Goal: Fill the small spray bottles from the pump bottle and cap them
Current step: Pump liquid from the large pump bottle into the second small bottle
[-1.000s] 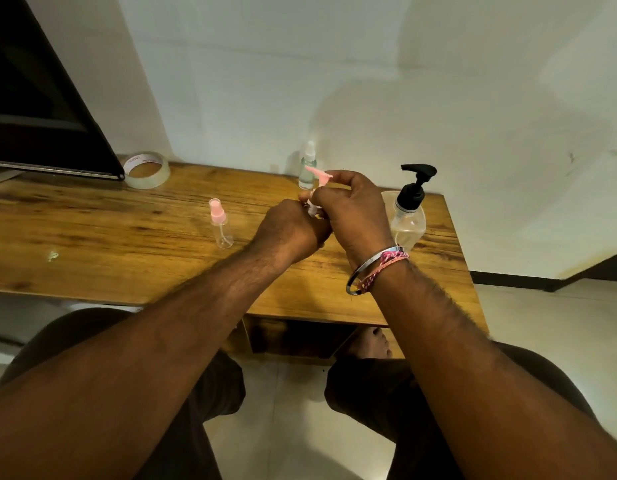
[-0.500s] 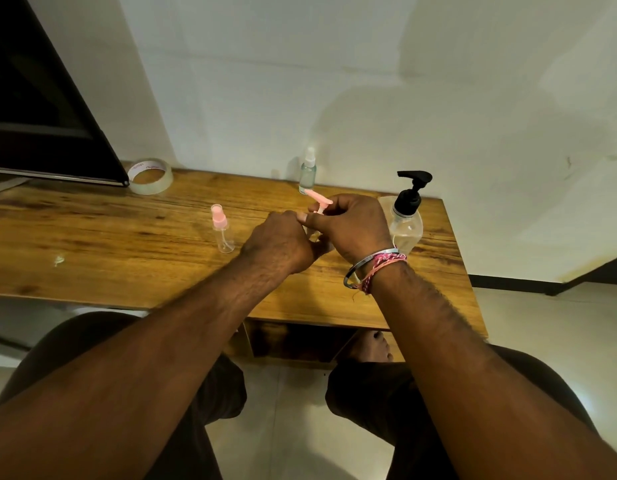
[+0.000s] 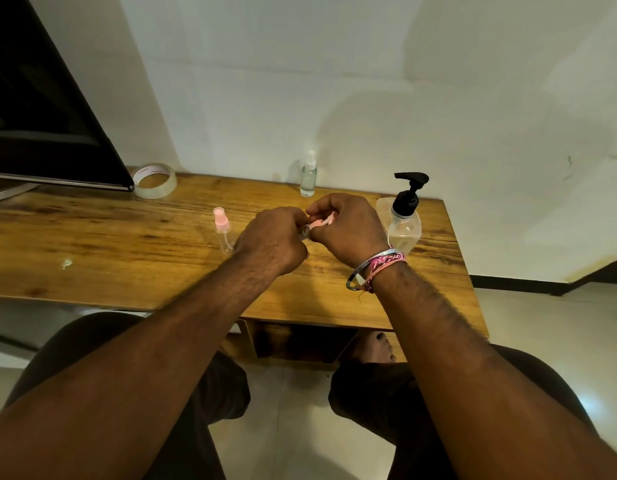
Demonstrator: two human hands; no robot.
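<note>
Both hands meet above the wooden desk (image 3: 92, 244), near its middle. Left hand (image 3: 270, 239) curled round a small clear bottle (image 3: 304, 233), mostly hidden. Right hand (image 3: 348, 226) pinches the pink spray cap (image 3: 322, 222) at the bottle's mouth. Pink-capped bottle (image 3: 223, 230) upright just left of the hands; pump bottle (image 3: 404, 216) right; white-capped bottle (image 3: 308, 174) far, by the wall. Tape roll (image 3: 155, 180) far left.

head cam | looks forward-down | near wooden desk (image 3: 92, 244), roughly
</note>
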